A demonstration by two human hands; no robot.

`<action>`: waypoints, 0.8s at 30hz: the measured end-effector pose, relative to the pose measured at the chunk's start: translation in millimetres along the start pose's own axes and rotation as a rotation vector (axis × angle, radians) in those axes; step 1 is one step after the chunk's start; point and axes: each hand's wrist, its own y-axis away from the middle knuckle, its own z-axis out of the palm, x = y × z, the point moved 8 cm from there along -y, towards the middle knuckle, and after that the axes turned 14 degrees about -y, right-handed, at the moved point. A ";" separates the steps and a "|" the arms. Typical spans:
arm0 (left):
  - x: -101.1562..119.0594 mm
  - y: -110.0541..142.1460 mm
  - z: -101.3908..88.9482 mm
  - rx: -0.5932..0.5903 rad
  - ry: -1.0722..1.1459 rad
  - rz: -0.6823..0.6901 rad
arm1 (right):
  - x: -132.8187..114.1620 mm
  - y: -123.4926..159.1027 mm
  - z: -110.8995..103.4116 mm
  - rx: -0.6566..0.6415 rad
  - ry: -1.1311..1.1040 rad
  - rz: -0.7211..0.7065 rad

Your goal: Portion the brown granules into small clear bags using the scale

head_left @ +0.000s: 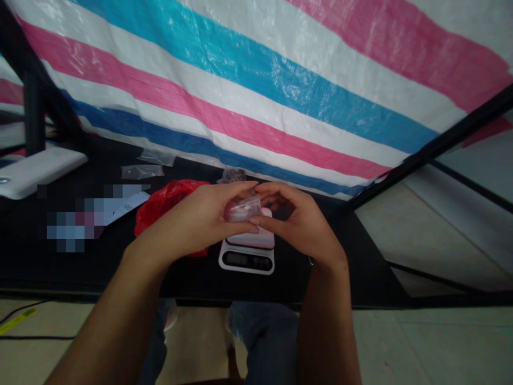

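Observation:
A small clear plastic bag [243, 209] is held between my two hands, above a white digital scale [248, 262]. My left hand [216, 208] curls round the bag's left side, thumb along its lower edge. My right hand [294, 219] pinches the bag's right end with the thumb, its other fingers bent over behind. What the bag contains cannot be made out. Part of the scale's pan lies hidden under the hands, and its dark display faces me. Beside my left wrist sits a crumpled red plastic bag [160, 202], partly covered by the forearm.
Behind the hands, another clear bag with dark contents [233, 174] rests on the black table [192, 289]. Clear bags [142, 171] lie further left, near a white device [44, 170]. A striped tarp [256, 101] hangs along the back, and a black frame bar [433, 149] slants at right.

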 end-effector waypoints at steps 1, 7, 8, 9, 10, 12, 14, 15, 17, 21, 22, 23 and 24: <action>-3.4 0.2 -0.3 -0.007 0.016 -0.013 | 4.8 -1.2 -0.8 -0.008 -0.056 0.017; -29.8 -2.6 14.4 -0.015 -0.027 -0.089 | 44.1 2.5 -52.4 0.178 0.067 0.124; -34.3 -3.3 19.5 -0.032 -0.043 -0.099 | 52.6 4.3 -60.1 0.189 0.143 0.151; -38.1 -4.0 24.8 -0.055 -0.055 -0.103 | 62.5 5.8 -63.9 0.166 0.193 0.187; -41.0 -4.7 30.1 -0.080 -0.058 -0.102 | 72.7 7.3 -65.3 0.134 0.210 0.222; -44.5 -5.8 39.8 -0.137 -0.046 -0.095 | 92.7 9.8 -62.6 0.071 0.174 0.297; -46.2 -6.2 47.0 -0.185 -0.022 -0.093 | 106.8 10.7 -55.7 0.024 0.117 0.345; -46.7 -6.1 49.4 -0.202 -0.007 -0.095 | 110.8 10.3 -52.3 0.010 0.098 0.354; -47.4 -5.7 52.0 -0.220 0.019 -0.104 | 113.7 8.1 -46.8 -0.006 0.087 0.345; -50.3 -5.2 54.3 -0.243 -0.021 -0.131 | 110.8 3.6 -41.1 -0.025 0.111 0.308; -50.7 -5.5 54.6 -0.241 -0.046 -0.130 | 109.9 2.9 -40.3 -0.025 0.114 0.300; -50.8 -6.0 54.7 -0.234 -0.068 -0.125 | 109.2 2.3 -39.7 -0.023 0.112 0.292; -51.0 -6.7 54.9 -0.222 -0.084 -0.121 | 108.7 1.8 -39.1 -0.020 0.106 0.284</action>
